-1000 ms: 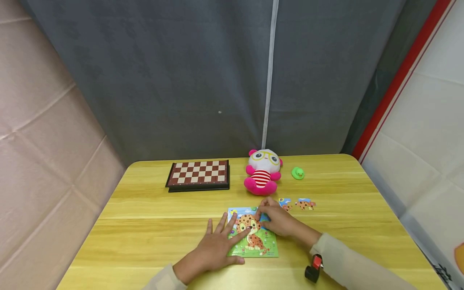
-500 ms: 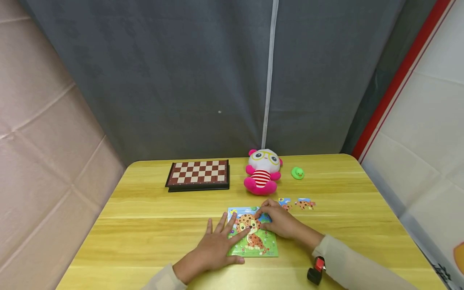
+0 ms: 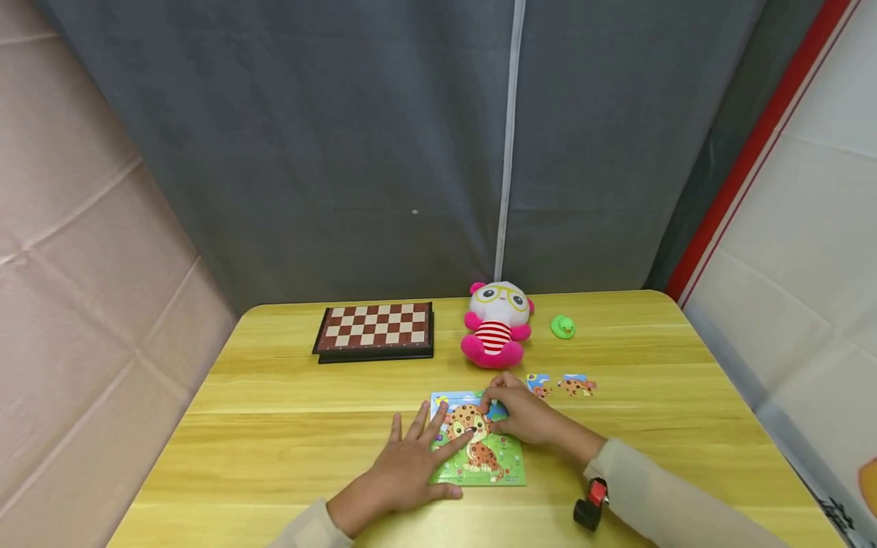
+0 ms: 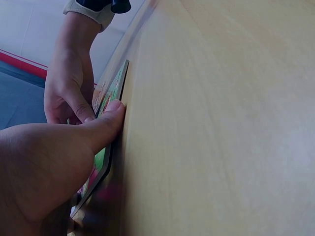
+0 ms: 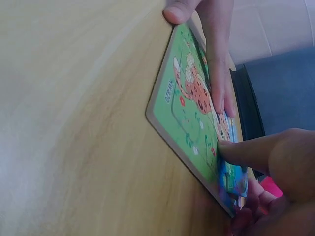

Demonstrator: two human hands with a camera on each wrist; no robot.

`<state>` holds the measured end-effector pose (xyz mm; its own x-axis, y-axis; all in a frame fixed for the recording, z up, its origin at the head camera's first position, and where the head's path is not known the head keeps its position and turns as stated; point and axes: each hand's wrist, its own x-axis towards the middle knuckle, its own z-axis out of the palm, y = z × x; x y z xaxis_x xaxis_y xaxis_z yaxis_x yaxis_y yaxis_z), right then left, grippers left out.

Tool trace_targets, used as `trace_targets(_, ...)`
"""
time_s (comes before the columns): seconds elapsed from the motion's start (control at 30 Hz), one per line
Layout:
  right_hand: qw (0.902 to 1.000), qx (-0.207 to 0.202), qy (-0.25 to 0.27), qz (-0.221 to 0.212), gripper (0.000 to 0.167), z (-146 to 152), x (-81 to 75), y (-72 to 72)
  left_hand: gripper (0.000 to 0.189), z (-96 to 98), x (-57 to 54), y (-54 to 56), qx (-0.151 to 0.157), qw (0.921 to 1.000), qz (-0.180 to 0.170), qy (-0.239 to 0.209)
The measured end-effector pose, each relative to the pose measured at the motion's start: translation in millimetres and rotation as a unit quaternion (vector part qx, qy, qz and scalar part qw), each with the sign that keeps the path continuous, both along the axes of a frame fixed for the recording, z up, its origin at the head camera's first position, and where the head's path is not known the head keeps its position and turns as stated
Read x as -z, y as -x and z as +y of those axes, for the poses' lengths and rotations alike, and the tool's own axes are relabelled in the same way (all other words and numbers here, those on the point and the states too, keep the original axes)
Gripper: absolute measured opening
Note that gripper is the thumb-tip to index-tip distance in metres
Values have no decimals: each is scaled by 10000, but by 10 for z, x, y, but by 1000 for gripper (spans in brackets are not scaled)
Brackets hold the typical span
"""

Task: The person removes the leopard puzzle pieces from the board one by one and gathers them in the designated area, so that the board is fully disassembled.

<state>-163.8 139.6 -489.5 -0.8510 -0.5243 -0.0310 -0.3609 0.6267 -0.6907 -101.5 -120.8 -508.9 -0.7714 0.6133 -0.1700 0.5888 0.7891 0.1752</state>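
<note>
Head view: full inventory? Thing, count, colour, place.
puzzle board: 1, mostly green, near middle
puzzle piece: 1, blue-green, board's far right corner
loose pieces: 2, blue-orange, right of board
checkerboard: 1, brown-white, back left
plush toy: 1, pink-white, back middle
duck: 1, green, right of plush toy
table: 1, yellow wood, centre
backdrop: 1, grey, behind table
side walls: 2, pale, either side
stripe: 1, red, right wall
unclear object: 1, orange, right edge
wrist device: 1, black-red, right cuff
sleeves: 2, beige, both arms
left hand: 1, bare, on board
right hand: 1, bare, pinching puzzle piece
</note>
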Motion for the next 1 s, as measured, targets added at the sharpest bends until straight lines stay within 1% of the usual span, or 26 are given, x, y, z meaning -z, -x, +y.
trace_targets(0.17,10000,50,26,14,24,-2,28,-12,85,1,-7,5,-9,10000,-12,-1)
trace_targets(0.23,9999,115,61,6,27,1,48,-13,85,1,-9,3,-23,10000,-43,-1)
trace_targets(0.47,9986,450,213,178,48,25,96,-31,85,1,-18,-4,-49,10000,-77,-3)
trace_targets(0.53,9979,541,286,234,46,30,100,-44,85,1,-21,-5,-43,10000,-76,-8)
trace_targets(0.67,9960,657,454,400,38,42,90,-65,84,3,-30,-1,-42,9999,-90,-16)
trace_targets(0.8,9950,641,543,533,34,52,79,-75,84,3,-31,2,-37,9999,-106,-15)
trace_targets(0.9,9953,609,568,494,33,59,70,-79,84,2,-32,3,-30,9999,-113,-8)
trace_targets(1.0,9956,606,627,344,32,66,57,-84,84,2,-31,4,-32,9999,-120,0)
